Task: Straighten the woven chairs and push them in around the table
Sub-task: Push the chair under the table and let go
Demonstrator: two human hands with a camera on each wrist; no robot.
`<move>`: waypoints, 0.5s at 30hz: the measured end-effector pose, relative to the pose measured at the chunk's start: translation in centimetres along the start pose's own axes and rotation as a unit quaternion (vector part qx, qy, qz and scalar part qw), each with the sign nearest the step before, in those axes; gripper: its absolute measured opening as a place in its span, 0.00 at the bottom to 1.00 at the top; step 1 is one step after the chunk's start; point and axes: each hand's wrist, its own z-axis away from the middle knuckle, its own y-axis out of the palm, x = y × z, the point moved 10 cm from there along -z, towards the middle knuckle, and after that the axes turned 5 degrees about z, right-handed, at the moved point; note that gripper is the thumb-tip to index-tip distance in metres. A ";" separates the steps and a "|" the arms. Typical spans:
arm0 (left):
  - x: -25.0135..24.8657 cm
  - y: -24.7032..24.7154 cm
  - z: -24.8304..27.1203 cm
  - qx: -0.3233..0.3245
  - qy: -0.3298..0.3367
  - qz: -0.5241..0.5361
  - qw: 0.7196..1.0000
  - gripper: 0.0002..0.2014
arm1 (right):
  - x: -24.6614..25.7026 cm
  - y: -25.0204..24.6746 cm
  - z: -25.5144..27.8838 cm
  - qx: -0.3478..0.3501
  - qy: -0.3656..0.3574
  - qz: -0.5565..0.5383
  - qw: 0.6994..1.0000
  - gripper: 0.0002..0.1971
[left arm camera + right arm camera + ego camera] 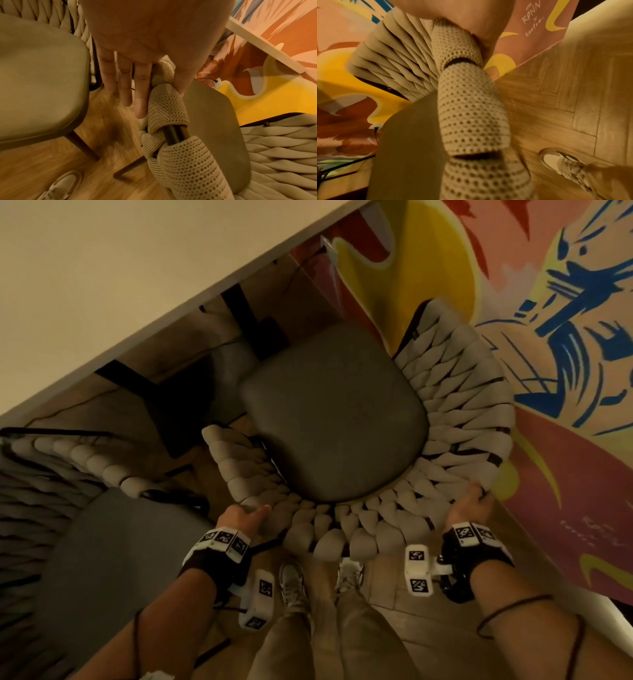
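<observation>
One woven chair (334, 412), left grip (245, 517) pinching rim (342, 537), right grip (469, 506) seemingly clasping

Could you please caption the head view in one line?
Left hand and right hand hold the back rim of the woven chair, which faces the table.

The beige rope-woven chair (335, 412) with a curved back, black frame and dark grey padded seat stands upright right in front of me, its open front turned toward the edge of the pale table (102, 285), with a second matching woven chair (85, 460) just beside it on my left.
</observation>
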 end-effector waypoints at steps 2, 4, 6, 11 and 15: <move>-0.4 0.7 -0.1 0.009 -0.001 0.020 1.000 0.33 | 1.2 0.1 -0.9 0.001 -0.013 0.035 0.999 0.25; -0.8 1.4 0.1 0.018 0.004 0.035 0.999 0.33 | 2.3 0.2 -1.4 0.008 -0.012 0.064 0.998 0.26; -1.3 1.5 0.6 0.019 0.023 0.034 0.999 0.29 | 3.1 0.2 -1.3 0.008 -0.007 0.093 0.996 0.27; 0.1 -0.3 2.6 0.035 0.088 0.031 0.995 0.18 | 8.2 -0.4 3.9 -0.071 -0.192 0.206 0.957 0.27; 4.5 -4.4 3.8 0.019 0.134 0.071 0.988 0.12 | 6.6 5.2 12.2 0.063 -0.291 0.207 0.932 0.19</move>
